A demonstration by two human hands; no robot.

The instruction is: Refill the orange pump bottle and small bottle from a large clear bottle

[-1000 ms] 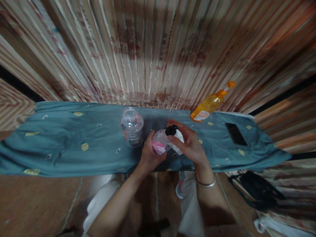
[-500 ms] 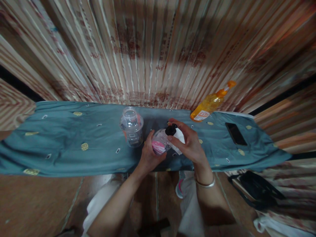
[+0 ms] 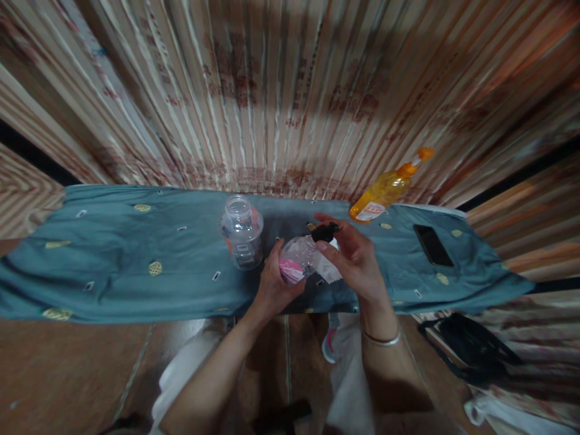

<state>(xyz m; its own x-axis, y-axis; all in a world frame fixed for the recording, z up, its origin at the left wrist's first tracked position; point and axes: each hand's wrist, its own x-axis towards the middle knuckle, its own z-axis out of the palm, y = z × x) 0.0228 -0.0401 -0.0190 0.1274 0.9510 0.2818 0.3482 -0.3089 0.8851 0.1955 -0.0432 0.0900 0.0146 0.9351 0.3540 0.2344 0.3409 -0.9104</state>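
Centrally, the left hand (image 3: pixel 272 287) grips a clear bottle with a pink label (image 3: pixel 296 261). The right hand (image 3: pixel 356 263) pinches its black pump cap (image 3: pixel 324 232), above the teal cloth (image 3: pixel 113 266).

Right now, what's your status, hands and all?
Left hand grips small clear bottle. Right hand pinches its black cap. Open clear jar stands just left, apart.

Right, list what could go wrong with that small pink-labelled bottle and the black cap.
1. The left hand holds the small bottle tilted over the teal cloth; with the black cap off in the right hand, any contents could spill.
2. The open clear jar stands close beside the left hand and might get knocked.
3. The cap, pinched by fingertips, could slip.
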